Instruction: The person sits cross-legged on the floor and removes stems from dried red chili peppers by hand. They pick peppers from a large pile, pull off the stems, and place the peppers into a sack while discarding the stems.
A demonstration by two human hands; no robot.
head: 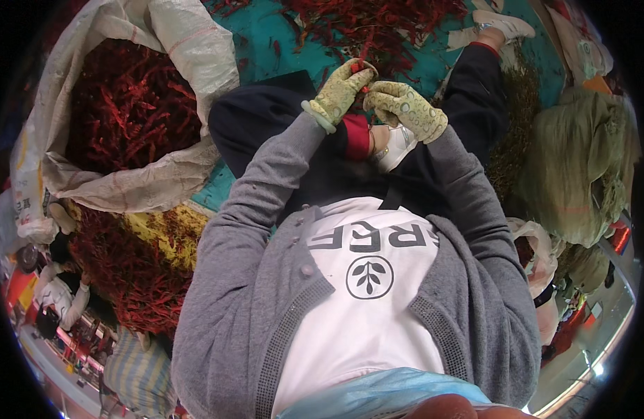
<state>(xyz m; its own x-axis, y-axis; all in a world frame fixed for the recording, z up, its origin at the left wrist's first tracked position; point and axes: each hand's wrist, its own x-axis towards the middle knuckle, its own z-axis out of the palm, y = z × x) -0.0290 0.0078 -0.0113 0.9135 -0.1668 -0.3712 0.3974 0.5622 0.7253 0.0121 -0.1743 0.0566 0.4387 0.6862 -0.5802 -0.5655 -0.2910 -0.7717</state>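
Observation:
Both hands wear yellow patterned gloves and are close together above my crossed legs. My left hand is closed around dried red chili peppers, whose red tips show at its fingers. Just right of it, my right hand has its fingers bent and pinched near a small red piece between the hands; whether it grips that piece cannot be made out. Beyond the hands, a loose heap of dried red chilies with stems lies on a teal sheet.
A white woven sack full of red chilies stands open at left. Below it are more chilies on yellow material. Thin dry stems lie beside my right leg, near a greenish mesh sack. Another person is at lower left.

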